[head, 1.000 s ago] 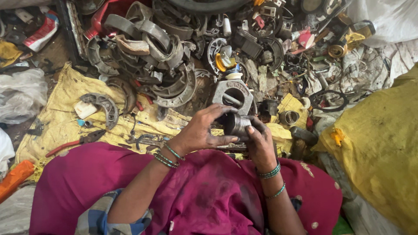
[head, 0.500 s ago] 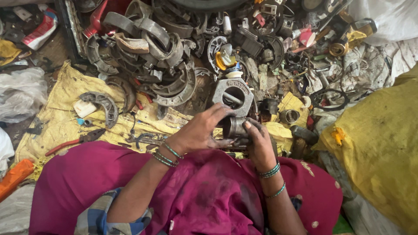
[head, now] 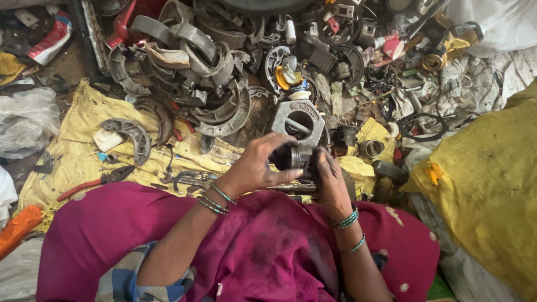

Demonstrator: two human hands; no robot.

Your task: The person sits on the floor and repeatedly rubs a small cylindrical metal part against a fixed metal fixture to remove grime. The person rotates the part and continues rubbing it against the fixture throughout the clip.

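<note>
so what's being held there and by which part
A dark, round metal part, held between both hands: the left hand wraps its left side and top, the right hand grips its right end.

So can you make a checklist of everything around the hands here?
Surface: yellow cloth spread on the ground, dirty and creased.
Job's things: small dark metal cylinder, held over the lap.
Clutter: curved metal pieces heaped beyond the cloth; grey metal block with a round hole just past the hands; red-handled pliers on the cloth.
Grippers: left hand and right hand both grip the cylinder.
Cables: a black ring, cable or band unclear.
Surroundings: yellow sack at right; clear plastic bag at left.
</note>
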